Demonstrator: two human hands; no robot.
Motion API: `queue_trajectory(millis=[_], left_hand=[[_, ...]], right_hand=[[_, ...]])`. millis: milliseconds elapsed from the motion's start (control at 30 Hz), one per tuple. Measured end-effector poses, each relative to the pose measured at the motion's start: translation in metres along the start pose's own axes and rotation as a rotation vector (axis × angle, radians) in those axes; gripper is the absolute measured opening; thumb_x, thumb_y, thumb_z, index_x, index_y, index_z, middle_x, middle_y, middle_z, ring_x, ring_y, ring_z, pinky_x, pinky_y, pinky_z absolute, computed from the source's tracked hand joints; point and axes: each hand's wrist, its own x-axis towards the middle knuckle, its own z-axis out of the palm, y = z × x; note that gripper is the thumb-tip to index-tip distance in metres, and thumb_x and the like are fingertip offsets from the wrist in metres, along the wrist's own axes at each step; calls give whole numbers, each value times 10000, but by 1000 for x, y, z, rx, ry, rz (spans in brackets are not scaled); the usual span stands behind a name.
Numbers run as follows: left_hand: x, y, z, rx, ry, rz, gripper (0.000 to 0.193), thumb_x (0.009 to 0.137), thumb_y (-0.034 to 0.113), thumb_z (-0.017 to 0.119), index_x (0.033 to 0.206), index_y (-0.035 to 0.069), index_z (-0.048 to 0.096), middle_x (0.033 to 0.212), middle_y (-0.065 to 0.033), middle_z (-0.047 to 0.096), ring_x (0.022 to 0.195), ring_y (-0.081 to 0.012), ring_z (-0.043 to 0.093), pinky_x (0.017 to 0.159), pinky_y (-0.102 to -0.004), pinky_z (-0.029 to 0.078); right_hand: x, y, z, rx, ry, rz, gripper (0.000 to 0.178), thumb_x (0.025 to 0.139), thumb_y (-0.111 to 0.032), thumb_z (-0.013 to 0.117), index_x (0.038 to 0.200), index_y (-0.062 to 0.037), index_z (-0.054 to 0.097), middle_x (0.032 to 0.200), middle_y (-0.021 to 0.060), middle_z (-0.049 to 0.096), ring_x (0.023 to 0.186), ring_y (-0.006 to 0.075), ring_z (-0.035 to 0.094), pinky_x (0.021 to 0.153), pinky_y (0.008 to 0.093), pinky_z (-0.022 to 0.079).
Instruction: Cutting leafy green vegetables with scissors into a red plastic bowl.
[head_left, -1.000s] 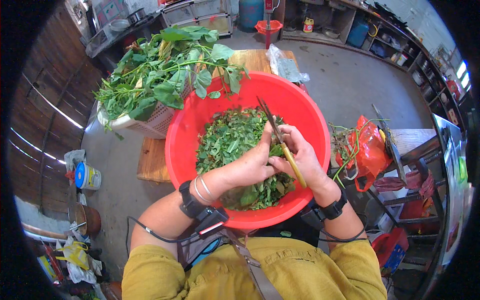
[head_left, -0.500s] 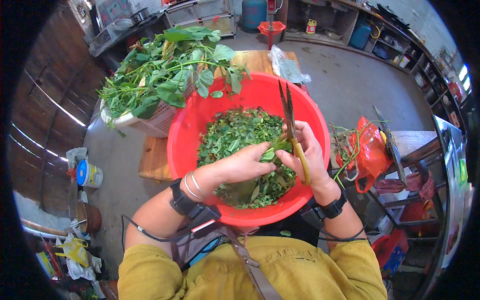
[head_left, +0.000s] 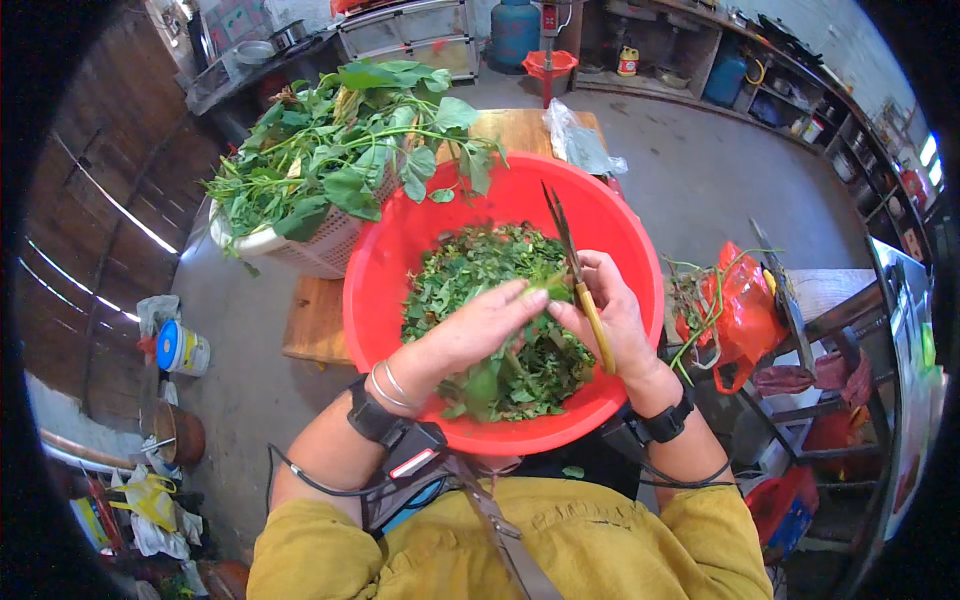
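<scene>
A wide red basin [head_left: 400, 230] stands in front of me, with chopped green leaves [head_left: 470, 265] heaped inside. Over it my right hand [head_left: 615, 318] grips a pair of scissors [head_left: 597, 328] by the yellowish handles. The dark blades point up and away, nearly together. My left hand [head_left: 490, 325] is closed at the fingertips on a small bunch of leaves [head_left: 547, 288], which meets the right hand's fingers just left of the scissors. Below the left hand some greenery is smeared by motion.
A pale perforated basket [head_left: 330, 240] piled with leafy stems [head_left: 340, 150] stands at the far left of the basin, on a wooden bench [head_left: 315, 320]. To the right lie a red plastic bag [head_left: 745, 320] and a long blade [head_left: 790, 310]. A clear plastic bag [head_left: 580, 140] lies behind the basin.
The scissors have tilted to the left, their tips now leaning further over the basin. Both hands stay close together at the leaves. The whole view has shifted slightly.
</scene>
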Motion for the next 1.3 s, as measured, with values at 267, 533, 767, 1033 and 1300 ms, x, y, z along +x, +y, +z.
queue_trajectory(millis=[267,533,767,1033,1300], left_hand=[[9,-2,-32,-354,312,302,244,960,288,442,1103,103,513,880,56,520,694,-33,445,575,-196,363],[8,-3,-20,-111,240,219,302,957,288,446,1166,77,497,864,44,509,707,-42,446,584,-210,394],[4,3,-22,-59,237,149,341,959,305,438,1189,58,488,907,34,531,720,-51,460,601,-213,410],[0,7,-21,-136,172,112,337,963,312,431,1195,74,487,950,38,538,764,-52,477,619,-202,401],[4,-10,-36,-381,230,236,297,947,257,455,1155,49,495,893,6,545,768,-86,505,700,-231,429]], right_hand=[[0,-5,-5,-300,-178,170,760,677,-357,779,1246,-3,420,1036,136,553,936,230,544,839,329,444],[0,-3,-5,-425,-253,77,769,666,-371,776,1250,-11,429,1124,183,522,1003,285,535,867,357,442],[-2,-14,-3,-425,-202,147,680,653,-361,790,1184,-33,522,986,147,604,853,238,595,770,336,480],[-3,-17,-3,-437,-113,54,471,704,-307,766,1067,-51,610,773,142,638,657,182,627,618,298,492],[-2,-9,-3,-361,-128,140,594,696,-303,770,1172,-45,525,888,107,623,774,197,597,720,296,477]])
